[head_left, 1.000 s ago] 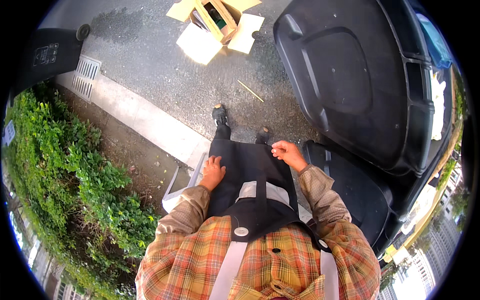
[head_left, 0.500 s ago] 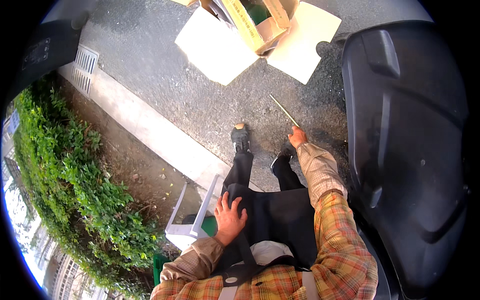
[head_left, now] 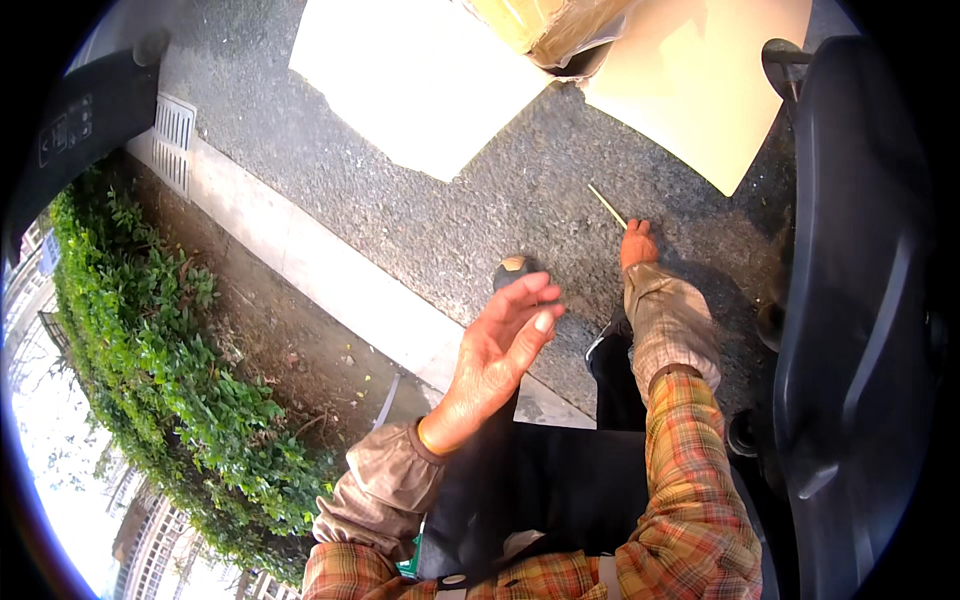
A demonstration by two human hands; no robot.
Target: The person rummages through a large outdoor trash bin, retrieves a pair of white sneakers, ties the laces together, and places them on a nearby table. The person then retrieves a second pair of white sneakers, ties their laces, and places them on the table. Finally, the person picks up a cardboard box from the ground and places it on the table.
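Note:
A thin, pale yellow-green stick [head_left: 607,205] juts up and left from my right hand [head_left: 638,245], whose fingers are closed round its near end. The stick's tip is above the asphalt or close to it; I cannot tell whether it touches. My left hand [head_left: 503,345] is raised in front of my lap, holding nothing, with thumb and fingers apart. Ahead lies an opened cardboard box [head_left: 520,25] with wide flaps [head_left: 690,90] spread on the ground. Its inside is mostly out of view.
A large black plastic bin or body panel [head_left: 860,300] stands close on my right. To the left run a pale kerb [head_left: 270,230], a metal drain grate [head_left: 173,140] and a green hedge [head_left: 170,360]. My shoe [head_left: 512,270] rests on the asphalt.
My left hand has lifted off my thigh and moved forward and right. My right hand, still holding the stick, has shifted slightly forward and right. The box flaps appear larger and nearer.

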